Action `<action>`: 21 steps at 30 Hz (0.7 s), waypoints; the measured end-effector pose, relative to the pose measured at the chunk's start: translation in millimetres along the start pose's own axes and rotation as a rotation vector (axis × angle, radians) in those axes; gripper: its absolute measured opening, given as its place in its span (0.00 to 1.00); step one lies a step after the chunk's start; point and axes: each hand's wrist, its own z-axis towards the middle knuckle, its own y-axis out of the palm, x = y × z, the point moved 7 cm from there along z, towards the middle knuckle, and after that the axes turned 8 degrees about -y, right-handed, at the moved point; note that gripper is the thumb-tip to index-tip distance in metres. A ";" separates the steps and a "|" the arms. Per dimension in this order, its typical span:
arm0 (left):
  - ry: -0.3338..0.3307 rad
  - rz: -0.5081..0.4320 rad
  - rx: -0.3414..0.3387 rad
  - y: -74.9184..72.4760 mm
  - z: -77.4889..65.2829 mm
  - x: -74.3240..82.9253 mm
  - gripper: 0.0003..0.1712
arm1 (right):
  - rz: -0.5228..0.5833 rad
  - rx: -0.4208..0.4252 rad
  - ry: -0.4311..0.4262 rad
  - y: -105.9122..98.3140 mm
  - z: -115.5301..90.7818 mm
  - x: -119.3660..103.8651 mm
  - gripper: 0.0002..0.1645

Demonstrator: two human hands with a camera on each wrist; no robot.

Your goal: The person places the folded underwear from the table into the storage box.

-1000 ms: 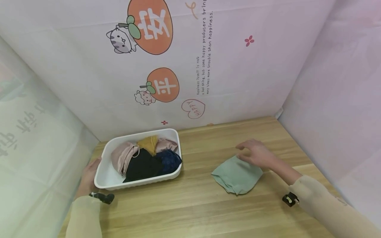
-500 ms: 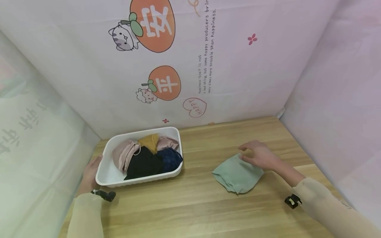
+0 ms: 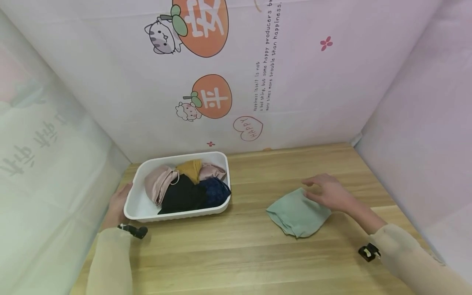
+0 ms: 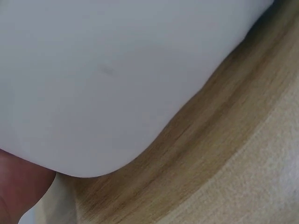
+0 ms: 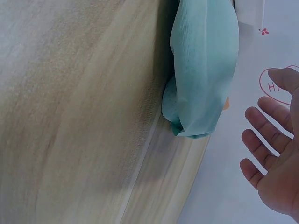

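My left hand (image 3: 119, 203) rests along the left outer side of a white plastic basket (image 3: 173, 217), its fingertips right at the rim. The left wrist view shows the basket's pale wall (image 4: 117, 93) and a bit of the hand (image 4: 21, 186) at lower left. Over the far right edge of a folded mint-green cloth garment (image 3: 296, 215) hovers my right hand (image 3: 328, 192), fingers loosely spread. In the right wrist view that hand (image 5: 280, 158) holds nothing, and the garment (image 5: 203, 70) stands apart from it, on the wooden table.
Inside the basket lie folded garments: pink (image 3: 158, 184), mustard (image 3: 189, 169), black (image 3: 182, 196), navy (image 3: 215, 191) and another pink one (image 3: 212, 171). Printed white cloth walls (image 3: 295, 82) enclose the wooden table (image 3: 221, 254) at the back and sides.
The head view has shifted slightly, so the scene sits a little higher and further right. Both hands, the basket and the mint-green garment keep their places relative to one another.
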 end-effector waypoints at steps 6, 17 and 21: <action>0.037 -0.032 -0.097 3.2 1.9 1.7 0.35 | 0.009 -0.002 0.002 -2.0 -1.7 -1.7 0.25; -0.017 -0.003 -0.027 5.0 -2.3 -0.2 0.44 | 0.004 0.036 -0.030 0.8 -8.3 2.8 0.24; 0.016 -0.009 -0.099 6.9 -2.0 2.0 0.44 | -0.004 0.040 -0.033 0.8 -8.2 7.3 0.23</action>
